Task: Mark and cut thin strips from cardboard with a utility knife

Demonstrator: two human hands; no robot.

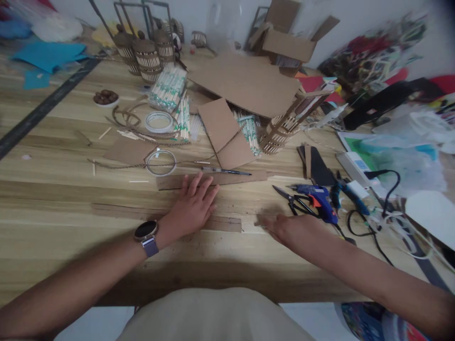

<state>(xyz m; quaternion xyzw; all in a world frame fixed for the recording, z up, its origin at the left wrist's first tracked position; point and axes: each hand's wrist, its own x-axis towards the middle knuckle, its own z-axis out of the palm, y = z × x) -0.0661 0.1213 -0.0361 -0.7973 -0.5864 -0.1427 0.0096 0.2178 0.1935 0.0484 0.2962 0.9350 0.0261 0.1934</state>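
My left hand [194, 208] lies flat with its fingers spread, pressing on a narrow cardboard strip [225, 224] near the table's front edge. Its fingertips reach a second, wider cardboard strip [236, 177] behind it. A black pen [227, 171] rests along that strip's far edge. To the right of the near strip's end, my right hand [287, 227] is low over the wood, its fingers drawn together and slightly blurred. What they hold, if anything, is too small to make out. Black-handled scissors [296, 201] and a blue glue gun [318, 199] lie just beyond this hand.
Tape rolls [160, 162], a cardboard piece [227, 135], and packed chopsticks [168, 87] lie behind. A stick lantern [279, 132] stands at centre right; more lanterns [147, 59] are at the back left. Cables [401, 232], a power strip [359, 170] and pliers [353, 196] crowd the right.
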